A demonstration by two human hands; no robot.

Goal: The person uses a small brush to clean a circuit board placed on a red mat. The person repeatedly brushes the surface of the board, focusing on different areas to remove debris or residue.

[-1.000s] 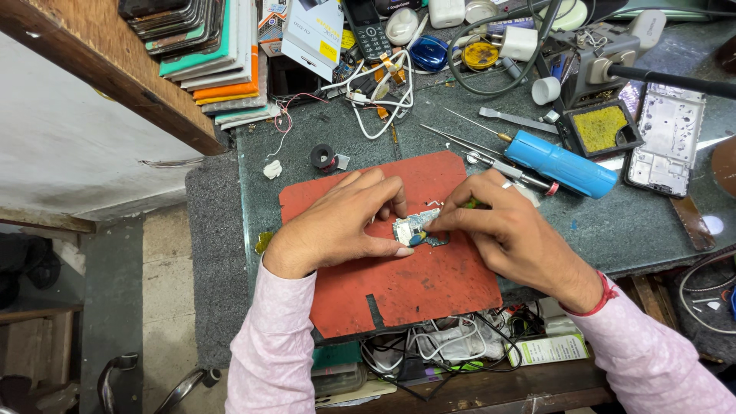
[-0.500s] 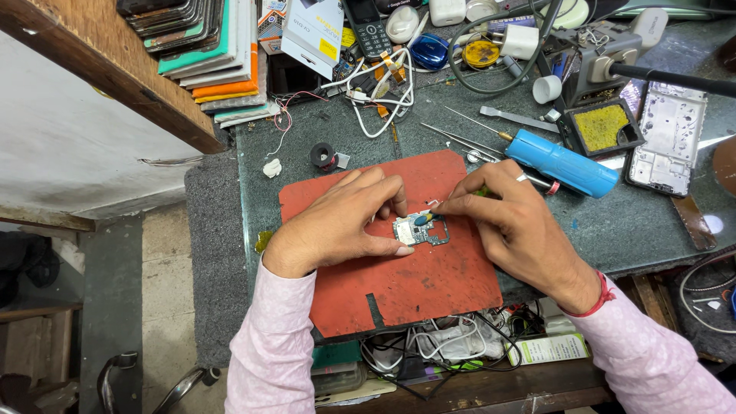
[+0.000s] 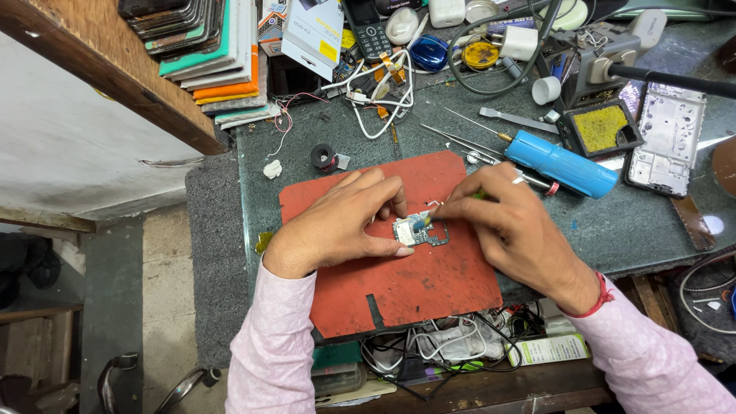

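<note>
Item: small circuit board, lying flat near the centre of the red work mat on my bench. My left hand lies at the board's 9 o'clock, its grip half closed, thumb and forefinger pinching the board's left edge and pressing it to the mat. My right hand sits at the board's 3 o'clock, grip closed tight around a thin tool, of which only a green stub shows above the fingers; its tip meets the board's top face. Blue-handled screwdriver: at 1 o'clock from the board, just off the mat, beside my right knuckles. Yellow sponge tray: further out at 1 o'clock. Bare phone frame: at 2 o'clock, well apart. White cable tangle: at 12 o'clock. Stack of phone cases: at 11 o'clock, on the bench's far left corner.
</note>
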